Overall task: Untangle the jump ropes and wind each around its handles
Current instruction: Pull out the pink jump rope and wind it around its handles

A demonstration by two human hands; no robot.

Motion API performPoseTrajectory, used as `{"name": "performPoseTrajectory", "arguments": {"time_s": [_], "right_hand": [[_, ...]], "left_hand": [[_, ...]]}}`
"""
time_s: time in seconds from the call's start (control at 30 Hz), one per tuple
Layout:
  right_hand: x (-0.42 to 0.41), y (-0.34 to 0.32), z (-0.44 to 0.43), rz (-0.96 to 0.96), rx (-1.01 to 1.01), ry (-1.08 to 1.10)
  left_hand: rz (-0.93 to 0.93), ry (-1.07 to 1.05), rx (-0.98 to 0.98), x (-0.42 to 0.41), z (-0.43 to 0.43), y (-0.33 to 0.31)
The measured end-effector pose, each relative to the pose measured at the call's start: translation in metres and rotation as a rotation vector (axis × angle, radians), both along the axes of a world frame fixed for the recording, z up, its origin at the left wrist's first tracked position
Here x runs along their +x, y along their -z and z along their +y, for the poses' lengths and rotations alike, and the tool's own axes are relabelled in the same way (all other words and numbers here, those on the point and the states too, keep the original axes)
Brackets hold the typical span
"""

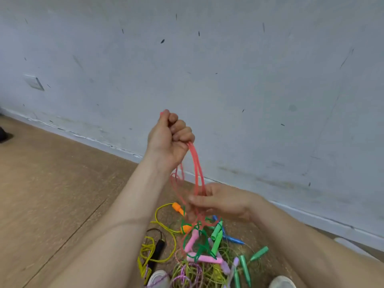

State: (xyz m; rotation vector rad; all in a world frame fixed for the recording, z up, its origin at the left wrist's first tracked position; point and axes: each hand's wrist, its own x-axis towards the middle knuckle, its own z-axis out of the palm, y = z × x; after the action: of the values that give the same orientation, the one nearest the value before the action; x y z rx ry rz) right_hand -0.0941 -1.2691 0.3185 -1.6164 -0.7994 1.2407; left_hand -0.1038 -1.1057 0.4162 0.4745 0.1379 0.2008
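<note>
My left hand (169,138) is raised in a fist and grips the pink jump rope (196,169), whose handle tip pokes out above the thumb. Loops of that rope hang down to my right hand (216,201), which pinches the strands lower down. Below the hands the pink rope runs into a tangled pile (207,256) on the floor, mixed with a green cord. The pile holds pink handles (204,258), green handles (217,235), a blue handle (231,238), orange handles (178,208) on a yellow rope, and a black handle (159,249).
A pale wall (228,80) with a baseboard rises just beyond the pile. Wooden floor (62,194) spreads to the left. The toes of two white shoes (159,278) show at the bottom edge, close to the ropes.
</note>
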Motion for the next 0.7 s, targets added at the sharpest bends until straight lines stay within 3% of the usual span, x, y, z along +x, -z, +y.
{"name": "performPoseTrajectory", "arguments": {"time_s": [0.1,0.17,0.2,0.27,0.33,0.43,0.5,0.6,0.63,0.7], "right_hand": [[-0.003,0.024,-0.016,-0.266,-0.153,0.056],[0.001,0.015,-0.021,-0.172,-0.12,0.227],[0.002,0.003,-0.02,-0.074,-0.054,0.335],[0.01,-0.032,-0.013,0.158,0.134,0.564],[0.021,-0.067,-0.004,0.36,0.358,0.743],[0.04,-0.109,0.007,0.566,0.592,0.916],[0.049,-0.127,0.009,0.645,0.668,0.981],[0.057,-0.143,0.008,0.714,0.777,1.08],[0.061,-0.145,0.007,0.723,0.808,1.113],[0.066,-0.146,0.004,0.741,0.833,1.144]], "left_hand": [[0.02,-0.214,-0.102,0.0,0.034,0.0],[0.078,-0.251,-0.057,0.002,0.051,0.01],[0.149,-0.202,0.061,0.002,0.053,0.017],[0.36,-0.014,0.483,0.001,0.04,0.035],[0.438,0.207,0.786,-0.006,0.014,0.046],[0.361,0.555,0.978,-0.019,-0.025,0.048],[0.215,0.679,1.149,-0.029,-0.041,0.046],[-0.029,0.555,1.454,-0.039,-0.053,0.052],[-0.034,0.493,1.456,-0.038,-0.053,0.054],[0.031,0.373,1.26,-0.038,-0.054,0.051]]}}
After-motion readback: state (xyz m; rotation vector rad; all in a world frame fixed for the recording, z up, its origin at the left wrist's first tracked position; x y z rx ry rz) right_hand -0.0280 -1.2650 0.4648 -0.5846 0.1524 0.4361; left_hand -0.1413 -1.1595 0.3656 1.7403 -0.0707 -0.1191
